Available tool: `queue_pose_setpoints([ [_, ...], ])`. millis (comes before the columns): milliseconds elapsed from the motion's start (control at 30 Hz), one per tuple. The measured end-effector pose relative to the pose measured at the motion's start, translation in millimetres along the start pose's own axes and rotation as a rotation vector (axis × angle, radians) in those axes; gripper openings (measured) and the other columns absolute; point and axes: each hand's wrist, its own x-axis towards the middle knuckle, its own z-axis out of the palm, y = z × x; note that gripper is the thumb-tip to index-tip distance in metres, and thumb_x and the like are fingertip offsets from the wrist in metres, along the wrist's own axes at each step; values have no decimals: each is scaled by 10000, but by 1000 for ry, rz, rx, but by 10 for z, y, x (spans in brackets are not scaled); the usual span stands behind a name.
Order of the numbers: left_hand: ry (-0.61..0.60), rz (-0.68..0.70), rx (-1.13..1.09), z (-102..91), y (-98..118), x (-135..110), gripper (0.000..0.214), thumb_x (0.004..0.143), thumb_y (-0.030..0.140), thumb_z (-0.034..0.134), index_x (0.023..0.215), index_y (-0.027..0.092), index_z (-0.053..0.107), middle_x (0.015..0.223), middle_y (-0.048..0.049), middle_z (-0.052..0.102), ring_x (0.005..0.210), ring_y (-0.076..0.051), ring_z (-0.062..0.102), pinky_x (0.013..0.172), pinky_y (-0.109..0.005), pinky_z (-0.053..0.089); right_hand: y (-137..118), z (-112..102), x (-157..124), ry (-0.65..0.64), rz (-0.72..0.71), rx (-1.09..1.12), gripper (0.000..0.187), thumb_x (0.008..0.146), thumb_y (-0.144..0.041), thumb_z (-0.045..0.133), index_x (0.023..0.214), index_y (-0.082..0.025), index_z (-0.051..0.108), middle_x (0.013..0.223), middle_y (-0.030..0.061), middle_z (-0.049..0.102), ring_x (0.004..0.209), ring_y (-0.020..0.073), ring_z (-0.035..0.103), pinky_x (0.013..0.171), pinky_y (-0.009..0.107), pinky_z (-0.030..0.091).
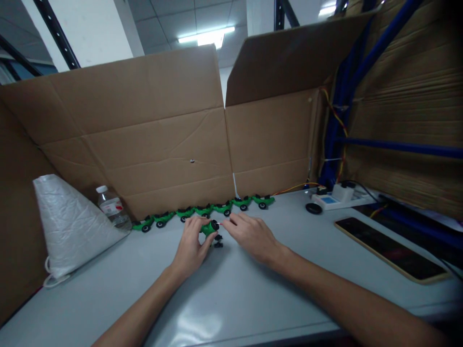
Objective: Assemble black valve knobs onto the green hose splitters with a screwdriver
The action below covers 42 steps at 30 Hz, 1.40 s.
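Over the middle of the table, my left hand (191, 243) grips a green toy vehicle (209, 228) between thumb and fingers. One black wheel of the toy faces right, and small black parts show below it. My right hand (253, 236) is closed in a pinch just beside that wheel. A small, thin, light and reddish tip shows between its fingertips and the wheel; what it belongs to is too small to make out. Behind both hands, several similar green toy vehicles (161, 220) with black wheels stand in a slanting row along the cardboard.
Cardboard walls (152, 144) enclose the grey table (231, 299). A white wrapped bundle (72, 231) and a plastic bottle (113, 207) stand at left. To the right are a phone (390, 248), a power strip (336, 198), a black round piece (313, 208), wires and a blue frame (343, 101).
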Motion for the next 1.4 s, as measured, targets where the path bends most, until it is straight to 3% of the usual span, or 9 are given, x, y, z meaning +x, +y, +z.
queue_pose_setpoints([
  [100, -19, -10, -37, -2, 39, -10, 206, 1013, 317, 650, 1189, 232, 586, 1157, -92, 655, 1118, -275, 564, 997, -441, 472, -44, -1, -16, -1, 3, -15, 182, 1078, -177, 488, 1180, -232, 628, 1095, 91, 703, 952, 219, 655, 629, 284, 457],
  [233, -62, 25, -75, -35, 38, -13, 211, 1016, 322, 652, 1189, 221, 588, 1128, -88, 655, 1079, -263, 567, 980, -427, 466, 13, -5, -8, 17, -98, -8, 165, 1075, -168, 499, 1153, -225, 633, 1084, 73, 704, 953, 214, 661, 598, 280, 425],
  [467, -119, 59, -83, -55, 6, -8, 232, 1024, 287, 638, 1239, 227, 574, 1176, -96, 643, 1131, -265, 555, 1018, -439, 467, 120, -45, 25, 19, -132, 53, 184, 1067, -125, 496, 1109, -209, 654, 1019, 55, 707, 880, 198, 659, 574, 294, 333],
  [933, -170, 122, -70, -64, 79, 34, 281, 1052, 274, 584, 1329, 236, 561, 1257, -110, 634, 1240, -283, 511, 1099, -456, 423, 381, 126, 67, 64, -213, 194, 219, 1072, -114, 466, 1125, -218, 652, 1013, 52, 693, 890, 192, 590, 792, 324, 321],
  [1167, -229, 120, -148, -38, 47, 10, 297, 1044, 272, 604, 1338, 245, 573, 1292, -114, 624, 1315, -280, 474, 1155, -468, 395, 374, 120, 29, 44, -186, 308, 200, 1090, -292, 489, 1024, -203, 656, 916, 41, 710, 795, 177, 585, 704, 305, 278],
  [1400, -248, 79, -255, -50, 79, -2, 305, 1025, 306, 640, 1324, 254, 614, 1309, -118, 643, 1358, -292, 473, 1183, -486, 382, 361, 222, 10, 46, -145, 358, 363, 1078, -451, 536, 867, -194, 682, 818, 36, 718, 712, 157, 577, 637, 303, 231],
])
